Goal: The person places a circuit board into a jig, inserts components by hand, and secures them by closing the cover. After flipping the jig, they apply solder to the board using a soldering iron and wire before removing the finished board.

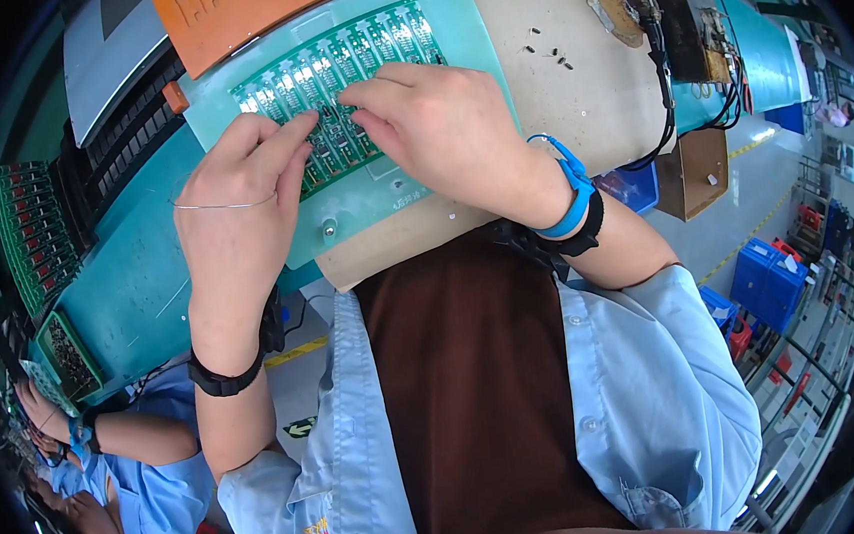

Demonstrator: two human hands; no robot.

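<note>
A green circuit board panel (336, 63) made of several narrow strips lies in a translucent green fixture plate (363, 212) in front of me. My left hand (231, 197) is over the panel's left part, thumb and forefinger pinched together low over the strips. From the right, my right hand (451, 130) reaches across the plate, its thumb and forefinger curled close together at the middle of the panel. Small dark parts stand on the strips between my fingertips. Whatever either pinch holds is too small or hidden to make out.
An orange tray (227, 17) adjoins the fixture's far edge. Small loose parts (559, 59) lie on the beige mat (576, 125), near a soldering stand (620, 11) with cables. Populated boards (38, 232) and a parts bin (70, 355) are at left, beside a co-worker's arm (144, 437).
</note>
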